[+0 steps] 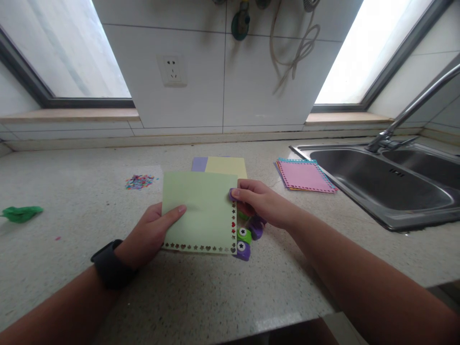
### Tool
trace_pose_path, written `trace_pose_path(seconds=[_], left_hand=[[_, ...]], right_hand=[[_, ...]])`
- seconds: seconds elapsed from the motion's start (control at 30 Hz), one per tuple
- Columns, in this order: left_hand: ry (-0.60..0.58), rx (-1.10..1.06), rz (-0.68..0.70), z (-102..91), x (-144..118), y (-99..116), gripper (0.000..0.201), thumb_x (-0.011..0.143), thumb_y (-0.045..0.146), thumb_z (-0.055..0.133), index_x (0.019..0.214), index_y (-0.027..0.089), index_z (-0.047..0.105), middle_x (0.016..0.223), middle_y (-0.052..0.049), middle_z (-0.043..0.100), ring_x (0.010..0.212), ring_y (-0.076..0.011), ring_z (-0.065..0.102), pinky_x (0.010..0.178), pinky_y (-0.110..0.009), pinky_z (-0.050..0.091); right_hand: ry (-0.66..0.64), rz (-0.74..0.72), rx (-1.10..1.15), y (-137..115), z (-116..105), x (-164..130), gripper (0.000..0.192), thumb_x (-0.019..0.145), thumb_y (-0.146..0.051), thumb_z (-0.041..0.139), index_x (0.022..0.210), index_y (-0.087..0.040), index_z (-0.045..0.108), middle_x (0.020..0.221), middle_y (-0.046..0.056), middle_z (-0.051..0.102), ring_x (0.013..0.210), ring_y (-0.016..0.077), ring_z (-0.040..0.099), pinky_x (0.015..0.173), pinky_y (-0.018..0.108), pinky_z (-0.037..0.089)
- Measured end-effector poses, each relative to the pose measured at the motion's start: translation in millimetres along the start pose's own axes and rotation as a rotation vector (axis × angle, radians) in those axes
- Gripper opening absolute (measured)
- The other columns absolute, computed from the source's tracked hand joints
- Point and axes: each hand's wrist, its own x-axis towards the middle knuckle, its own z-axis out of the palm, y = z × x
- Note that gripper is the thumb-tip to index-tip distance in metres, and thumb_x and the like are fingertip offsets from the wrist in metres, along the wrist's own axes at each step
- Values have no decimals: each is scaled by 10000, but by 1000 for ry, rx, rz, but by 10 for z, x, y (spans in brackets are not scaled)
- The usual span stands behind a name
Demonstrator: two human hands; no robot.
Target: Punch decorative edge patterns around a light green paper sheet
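Observation:
A pale green sheet of paper (199,206) is held up over the counter. Small punched shapes, hearts and stars among them, run along its bottom edge and up the lower right edge. My left hand (156,227) grips the sheet's left side, thumb on top. On the right edge, above the punched row, my right hand (258,199) is closed around a small purple craft punch (232,194); my fingers hide most of it. Just below lie a green craft punch (244,234) and a purple one (243,251), both with star marks, plus another purple punch (256,228).
Behind the sheet lie yellow paper (228,165) and lilac paper (199,164). Colourful paper bits (139,181) are heaped at left, with a green crumpled item (22,214) farther out. A pink punched sheet (305,175) tops a stack beside the steel sink (362,201).

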Motion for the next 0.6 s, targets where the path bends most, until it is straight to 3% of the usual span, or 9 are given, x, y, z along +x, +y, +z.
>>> trace_pose_path(seconds=[0.6], left_hand=[[7, 21, 11, -12, 12, -13, 406, 806, 414, 709, 1117, 154, 698, 916, -98, 776, 686, -246, 725, 578, -322, 585]], right_hand=[[15, -23, 5, -12, 41, 8, 348, 908, -461, 568, 705, -197, 467, 592, -33, 462, 506, 96, 371, 456, 258, 258]])
